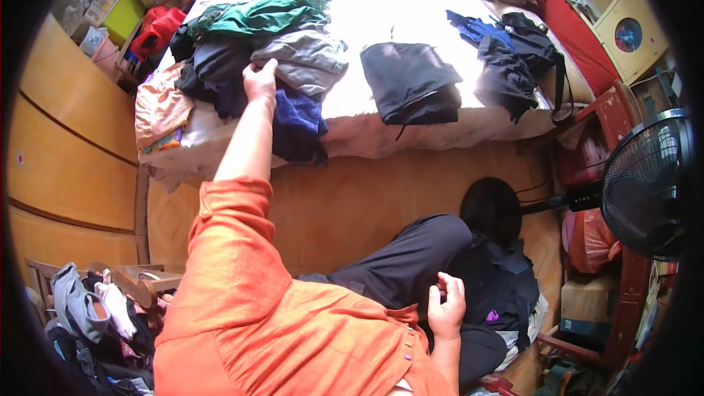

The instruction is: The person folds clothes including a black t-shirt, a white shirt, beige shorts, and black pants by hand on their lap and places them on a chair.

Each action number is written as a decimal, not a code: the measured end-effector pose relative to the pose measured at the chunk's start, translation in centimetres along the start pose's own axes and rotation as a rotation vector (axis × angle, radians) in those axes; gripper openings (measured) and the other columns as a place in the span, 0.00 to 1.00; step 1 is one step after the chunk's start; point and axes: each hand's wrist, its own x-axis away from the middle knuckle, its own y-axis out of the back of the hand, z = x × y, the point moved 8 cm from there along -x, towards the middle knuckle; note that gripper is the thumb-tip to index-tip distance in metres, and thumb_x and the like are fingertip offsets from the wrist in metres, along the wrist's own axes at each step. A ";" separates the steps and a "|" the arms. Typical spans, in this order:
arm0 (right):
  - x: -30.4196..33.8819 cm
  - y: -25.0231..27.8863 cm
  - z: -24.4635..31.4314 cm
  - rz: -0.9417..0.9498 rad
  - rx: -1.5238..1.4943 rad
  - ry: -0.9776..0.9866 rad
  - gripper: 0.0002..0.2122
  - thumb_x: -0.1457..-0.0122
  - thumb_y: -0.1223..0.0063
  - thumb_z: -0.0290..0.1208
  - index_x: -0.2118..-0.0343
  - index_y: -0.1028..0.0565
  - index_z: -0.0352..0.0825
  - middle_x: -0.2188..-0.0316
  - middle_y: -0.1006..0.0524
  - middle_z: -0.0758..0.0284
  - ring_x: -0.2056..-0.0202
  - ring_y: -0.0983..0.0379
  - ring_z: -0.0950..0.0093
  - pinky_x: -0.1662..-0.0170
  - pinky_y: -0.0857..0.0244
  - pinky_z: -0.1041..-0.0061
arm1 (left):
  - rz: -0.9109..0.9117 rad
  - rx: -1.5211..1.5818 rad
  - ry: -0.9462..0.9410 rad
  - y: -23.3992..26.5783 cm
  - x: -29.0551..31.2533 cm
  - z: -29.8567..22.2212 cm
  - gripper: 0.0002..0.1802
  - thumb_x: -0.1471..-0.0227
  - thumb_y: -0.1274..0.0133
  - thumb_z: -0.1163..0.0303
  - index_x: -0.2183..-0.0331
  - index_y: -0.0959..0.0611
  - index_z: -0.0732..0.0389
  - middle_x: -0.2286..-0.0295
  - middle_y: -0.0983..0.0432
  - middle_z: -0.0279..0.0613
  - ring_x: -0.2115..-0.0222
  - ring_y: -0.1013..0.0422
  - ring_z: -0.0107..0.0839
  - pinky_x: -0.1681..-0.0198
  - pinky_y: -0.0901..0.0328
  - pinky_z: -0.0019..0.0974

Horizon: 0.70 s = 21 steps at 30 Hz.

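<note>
With my left arm stretched out to the bed, my left hand (260,82) is closed at the near left edge of a light grey garment (304,59), which lies on a heap of clothes. Around it in the heap are a green cloth (253,18), a dark grey garment (220,66) and a blue garment (297,111) that hangs toward the bed's edge. My right hand (447,304) is raised above my lap with its fingers loosely bent and apart, holding nothing. What lies under the grey garment is mostly hidden.
A stack of folded black clothes (411,81) lies mid-bed, with dark clothes and a strapped black item (528,44) to its right. A peach garment (161,103) sits at the bed's left corner. A standing fan (645,183) is at the right. Clothes cover a chair (77,304) at lower left.
</note>
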 end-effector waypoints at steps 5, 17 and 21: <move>-0.4 -1.1 -0.2 0.004 0.030 -0.022 0.13 0.48 0.46 0.19 0.59 0.26 0.31 0.65 0.27 0.61 0.68 0.27 0.69 0.62 0.31 0.74 | 0.241 0.072 0.399 -4.1 -2.4 3.0 0.36 0.60 0.29 0.61 0.51 0.23 0.70 0.59 0.22 0.47 0.61 0.27 0.36 0.53 0.34 0.39; -2.5 0.8 3.9 -0.106 -0.170 0.140 0.28 0.47 0.38 0.32 0.45 0.36 0.28 0.51 0.29 0.60 0.49 0.32 0.69 0.45 0.40 0.71 | 0.887 0.758 0.412 -1.0 27.7 -15.0 0.30 0.48 0.43 0.68 0.44 0.30 0.65 0.49 0.29 0.45 0.47 0.34 0.38 0.43 0.40 0.41; -3.9 -0.3 5.1 -0.156 -0.266 0.201 0.43 0.58 0.26 0.35 0.40 0.41 0.28 0.45 0.32 0.58 0.44 0.37 0.66 0.41 0.44 0.67 | 1.375 0.852 0.897 1.1 40.6 -13.7 0.36 0.50 0.39 0.71 0.41 0.33 0.65 0.45 0.32 0.45 0.43 0.38 0.40 0.39 0.46 0.44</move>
